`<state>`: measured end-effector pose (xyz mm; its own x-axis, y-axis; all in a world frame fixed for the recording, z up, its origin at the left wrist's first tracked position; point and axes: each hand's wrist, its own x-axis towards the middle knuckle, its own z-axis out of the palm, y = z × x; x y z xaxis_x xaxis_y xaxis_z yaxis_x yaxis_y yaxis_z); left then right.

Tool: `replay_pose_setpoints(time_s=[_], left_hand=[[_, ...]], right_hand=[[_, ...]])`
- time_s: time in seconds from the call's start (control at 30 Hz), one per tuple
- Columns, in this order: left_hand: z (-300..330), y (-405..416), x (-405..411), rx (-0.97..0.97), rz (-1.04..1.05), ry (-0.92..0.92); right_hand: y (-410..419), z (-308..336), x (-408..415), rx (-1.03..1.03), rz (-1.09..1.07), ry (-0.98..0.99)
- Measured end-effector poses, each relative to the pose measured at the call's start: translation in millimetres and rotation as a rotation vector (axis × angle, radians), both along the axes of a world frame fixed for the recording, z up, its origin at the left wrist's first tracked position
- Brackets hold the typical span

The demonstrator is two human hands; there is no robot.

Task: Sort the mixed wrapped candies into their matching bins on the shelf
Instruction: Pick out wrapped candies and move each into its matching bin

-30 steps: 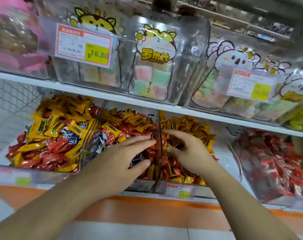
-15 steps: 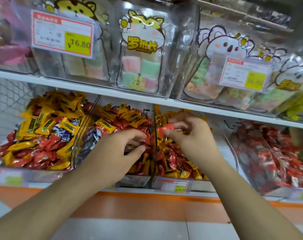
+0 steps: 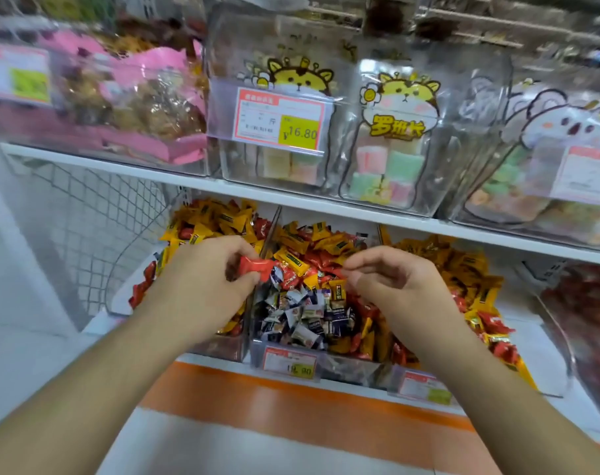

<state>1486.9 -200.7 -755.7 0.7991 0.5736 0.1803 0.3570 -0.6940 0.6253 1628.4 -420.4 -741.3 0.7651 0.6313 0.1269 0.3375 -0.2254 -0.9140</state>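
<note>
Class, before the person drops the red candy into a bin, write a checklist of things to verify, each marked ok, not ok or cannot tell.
1. Left hand has a firm grip on the red candy: ok.
2. Right hand free of candy: cannot tell, fingers curled.
3. Middle bin already sorted: not ok, red, yellow and dark wrappers mixed.
4. Left bin holds only one kind: not ok, yellow and red mixed.
5. Matching bin identified: cannot tell.

left hand: bare, no rings
right hand: bare, no rings
forearms: bare, no sleeves, no watch or bracelet
</note>
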Motion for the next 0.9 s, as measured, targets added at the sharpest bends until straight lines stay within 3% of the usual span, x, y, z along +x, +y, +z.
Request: replay_pose_setpoints(time_s=[0.17,0.47,0.63,0.77,0.9], left_hand=[[-2.0,26.3,-8.6,0.029,-0.003,0.128],[-10.3,-35.4,29.9,0.072,-0.404,0.078],[-22.5,-71.9,43.1,0.080,-0.566,0.101],[-31.5,-91.8,50.3,0.059,-0.658,0.140],[-39.5,-102.5,54.0,0.074,-0.674,0.156]], right_hand=[[-5.2,-3.7,9.7,-0.024,-0.055,-0.068],[-58.8,-16.4,76.2,-0.213,-0.261,-0.277],[-81.2,-33.4,85.2,-0.456,-0.101,-0.179],[-82.5,-31.8,82.7,-0.820,0.004,-0.385],[-82.0,-36.9,81.7,-0.850,-0.015,-0.437]])
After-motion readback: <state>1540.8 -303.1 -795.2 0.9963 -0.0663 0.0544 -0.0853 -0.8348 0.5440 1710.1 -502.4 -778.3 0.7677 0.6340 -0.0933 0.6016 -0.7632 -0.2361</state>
